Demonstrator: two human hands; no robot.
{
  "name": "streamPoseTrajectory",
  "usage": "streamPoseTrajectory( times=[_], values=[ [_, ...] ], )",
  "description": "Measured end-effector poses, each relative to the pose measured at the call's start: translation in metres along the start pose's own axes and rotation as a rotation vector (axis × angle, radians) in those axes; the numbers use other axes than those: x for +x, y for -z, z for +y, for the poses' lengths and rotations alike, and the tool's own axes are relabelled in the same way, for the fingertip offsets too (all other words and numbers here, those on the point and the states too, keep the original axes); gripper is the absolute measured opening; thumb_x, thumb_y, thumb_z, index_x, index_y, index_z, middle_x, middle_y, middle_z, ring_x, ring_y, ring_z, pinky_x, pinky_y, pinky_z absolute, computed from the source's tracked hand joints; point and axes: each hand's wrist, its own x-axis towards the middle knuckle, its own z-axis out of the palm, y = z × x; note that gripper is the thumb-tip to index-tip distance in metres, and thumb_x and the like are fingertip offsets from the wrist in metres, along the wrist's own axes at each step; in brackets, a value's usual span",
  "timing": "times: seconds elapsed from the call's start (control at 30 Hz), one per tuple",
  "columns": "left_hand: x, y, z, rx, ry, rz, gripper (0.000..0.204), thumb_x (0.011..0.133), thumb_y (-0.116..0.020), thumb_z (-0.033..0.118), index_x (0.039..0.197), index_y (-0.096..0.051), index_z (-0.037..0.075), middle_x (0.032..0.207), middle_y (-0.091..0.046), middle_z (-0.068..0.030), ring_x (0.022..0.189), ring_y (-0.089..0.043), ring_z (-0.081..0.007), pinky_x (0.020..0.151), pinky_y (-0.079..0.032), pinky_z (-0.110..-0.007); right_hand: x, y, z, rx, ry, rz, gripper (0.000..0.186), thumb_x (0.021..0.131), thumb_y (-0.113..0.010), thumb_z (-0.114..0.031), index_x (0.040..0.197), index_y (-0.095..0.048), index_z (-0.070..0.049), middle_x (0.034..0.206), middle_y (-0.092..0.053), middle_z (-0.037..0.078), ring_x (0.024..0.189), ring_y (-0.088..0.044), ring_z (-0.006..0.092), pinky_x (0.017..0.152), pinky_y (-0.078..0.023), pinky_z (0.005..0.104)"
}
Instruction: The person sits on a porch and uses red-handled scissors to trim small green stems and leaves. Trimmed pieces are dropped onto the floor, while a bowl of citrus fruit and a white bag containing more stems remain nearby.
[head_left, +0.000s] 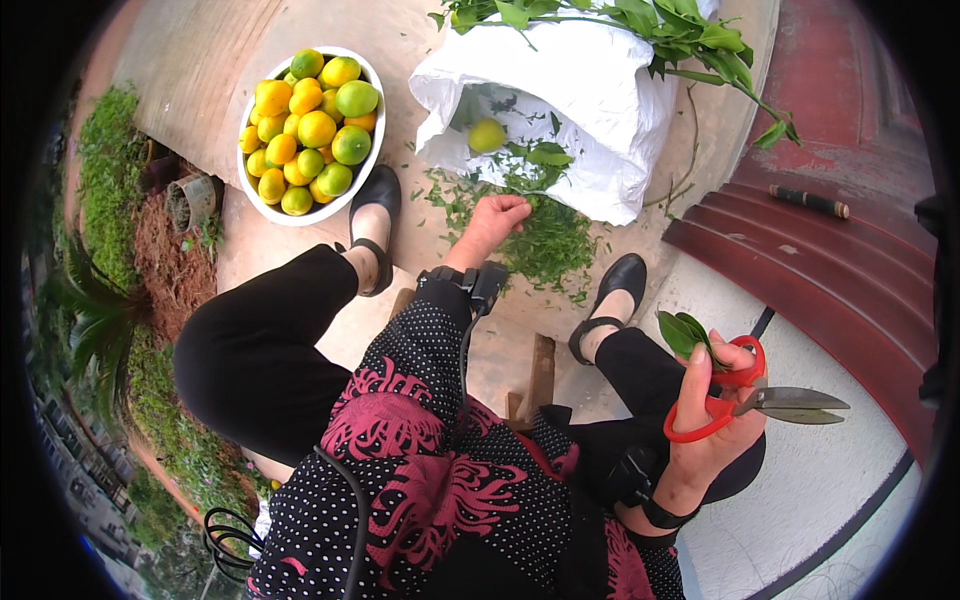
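Note:
My left hand (497, 222) reaches toward the mouth of a white woven sack (600, 95), its fingers pinched together. Whatever it may hold is too small to make out. Beneath it, cut green leaves (548, 245) lie scattered on the ground. One yellow-green citrus fruit (487, 136) rests in the sack's opening among loose leaves. At the right, my right hand (715, 440) grips red-handled scissors (790, 402), their blades pointing right and slightly apart. A few green leaves (683, 332) are also held between its thumb and fingers.
A white oval basin (377, 142) full of yellow and green citrus fruits stands beyond my left foot. Leafy branches (690, 35) lie across the sack's top. A dark red wooden threshold (800, 260) bounds the right side, with a dark stick (808, 201) on it. Plants grow along the left.

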Motion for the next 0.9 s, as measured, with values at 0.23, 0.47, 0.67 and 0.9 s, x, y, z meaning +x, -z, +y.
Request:
streamPoseTrajectory(
  times=[0.23, 0.47, 0.67, 0.9],
  values=[
    [-0.029, -0.008, 0.058, -0.176, -0.081, -0.218, 0.014, 0.094, -0.062, 0.018, 0.097, -0.069, 0.006, 0.072, -0.059, 0.0049, 0.057, -0.043, -0.0056, 0.055, -0.033, -0.02, -0.001, -0.004, -0.005, 0.021, 0.016, 0.015, 0.011, 0.087, -0.068, 0.002, 0.096, -0.061, 0.0, 0.073, -0.062, 0.004, 0.064, -0.056, 0.0067, 0.059, -0.044, 0.0206],
    [-0.09, -0.033, 0.137, -0.186, -0.27, -0.639, 0.014, 0.091, -0.064, 0.018, 0.093, -0.066, 0.005, 0.091, -0.06, 0.0006, 0.078, -0.048, -0.0092, 0.075, -0.039, -0.024, -0.002, -0.011, -0.008, 0.257, -0.108, -0.049, 0.013, 0.088, -0.067, -0.002, 0.097, -0.059, 0.001, 0.071, -0.057, 0.001, 0.065, -0.05, 0.0056, 0.06, -0.044, 0.0227],
    [-0.149, -0.065, 0.193, 0.023, -0.555, -0.936, 0.014, 0.088, -0.069, 0.016, 0.084, -0.066, 0.003, 0.09, -0.059, -0.0014, 0.087, -0.051, -0.0125, 0.082, -0.04, -0.027, -0.004, -0.014, -0.005, 0.217, -0.056, -0.116, 0.01, 0.092, -0.063, -0.004, 0.1, -0.058, 0.001, 0.077, -0.062, 0.003, 0.068, -0.059, 0.0079, 0.063, -0.049, 0.0231],
    [-0.179, -0.081, 0.2, 0.112, -0.708, -0.805, 0.003, 0.083, -0.07, 0.002, 0.083, -0.067, 0.005, 0.105, -0.062, -0.0059, 0.101, -0.056, -0.0157, 0.091, -0.044, -0.03, -0.012, -0.013, -0.013, 0.396, -0.068, -0.177, 0.011, 0.09, -0.064, -0.002, 0.1, -0.059, 0.0, 0.075, -0.062, 0.002, 0.069, -0.061, 0.0068, 0.064, -0.051, 0.0233]
  ],
)
